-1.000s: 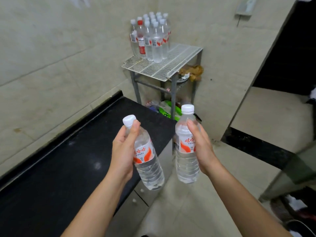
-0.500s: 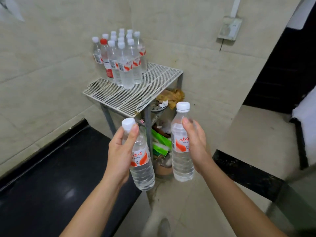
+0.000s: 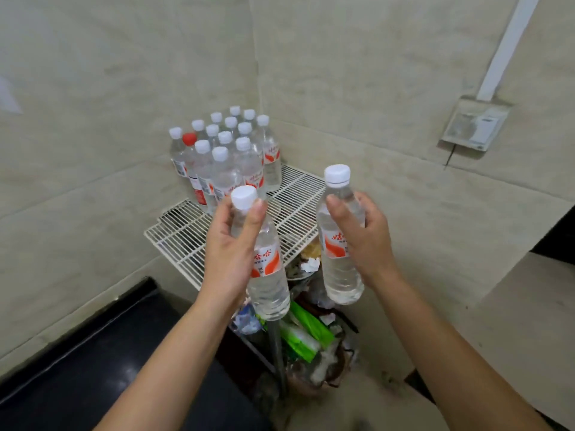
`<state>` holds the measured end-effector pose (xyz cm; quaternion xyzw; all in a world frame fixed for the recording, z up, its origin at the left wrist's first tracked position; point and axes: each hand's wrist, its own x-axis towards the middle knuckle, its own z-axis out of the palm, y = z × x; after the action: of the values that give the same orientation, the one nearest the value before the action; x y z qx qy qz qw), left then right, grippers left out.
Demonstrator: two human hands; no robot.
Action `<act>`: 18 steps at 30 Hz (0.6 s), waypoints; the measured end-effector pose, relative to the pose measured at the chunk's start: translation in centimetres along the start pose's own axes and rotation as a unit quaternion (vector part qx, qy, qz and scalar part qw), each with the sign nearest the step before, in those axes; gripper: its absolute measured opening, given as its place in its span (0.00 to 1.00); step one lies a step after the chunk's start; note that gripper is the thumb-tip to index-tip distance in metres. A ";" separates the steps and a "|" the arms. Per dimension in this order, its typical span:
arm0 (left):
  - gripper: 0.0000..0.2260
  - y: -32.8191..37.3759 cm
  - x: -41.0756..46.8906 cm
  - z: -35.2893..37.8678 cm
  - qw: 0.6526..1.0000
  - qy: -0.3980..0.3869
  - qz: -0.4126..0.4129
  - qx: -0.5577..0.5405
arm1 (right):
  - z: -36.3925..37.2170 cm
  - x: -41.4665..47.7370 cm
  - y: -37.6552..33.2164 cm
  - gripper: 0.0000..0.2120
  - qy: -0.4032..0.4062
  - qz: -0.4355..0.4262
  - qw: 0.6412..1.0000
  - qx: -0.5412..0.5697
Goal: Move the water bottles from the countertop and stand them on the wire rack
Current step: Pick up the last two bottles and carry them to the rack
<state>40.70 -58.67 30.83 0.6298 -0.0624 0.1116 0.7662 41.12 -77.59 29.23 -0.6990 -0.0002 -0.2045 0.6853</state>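
Observation:
My left hand (image 3: 231,247) grips a clear water bottle (image 3: 267,284) with a white cap and orange label, tilted slightly. My right hand (image 3: 368,241) holds a second such bottle (image 3: 339,269) upright. Both bottles hang in the air over the front edge of the white wire rack (image 3: 183,234), which stands in the wall corner. Several bottles (image 3: 224,160) stand clustered at the rack's back left, one with a red cap (image 3: 189,138). The rack's front and right parts are bare.
The black countertop (image 3: 93,362) lies at lower left, its end just below the rack. Under the rack sits a bin with green packets (image 3: 308,331) and rubbish. A wall socket box (image 3: 474,124) is mounted at upper right.
I have come closer to the rack. Both hands with their bottles have risen and moved forward, from beside the counter's end to over the rack's front edge.

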 end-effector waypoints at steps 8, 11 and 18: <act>0.10 -3.3 9.3 4.9 0.993 0.084 0.057 0.054 | 2.1 14.8 4.0 0.12 -0.025 -0.020 0.998 0.055; 0.15 -5.3 12.7 7.3 0.988 0.101 0.058 0.100 | 1.6 20.2 5.7 0.15 -0.053 -0.019 0.996 0.064; 0.15 -6.8 19.7 10.9 0.928 0.079 0.106 0.349 | 0.9 30.2 8.5 0.13 -0.113 -0.079 0.990 -0.010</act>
<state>61.95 -68.75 31.20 0.8361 -0.0253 0.2566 0.4841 71.43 -85.67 29.78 -0.7223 -0.1301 -0.1778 0.6555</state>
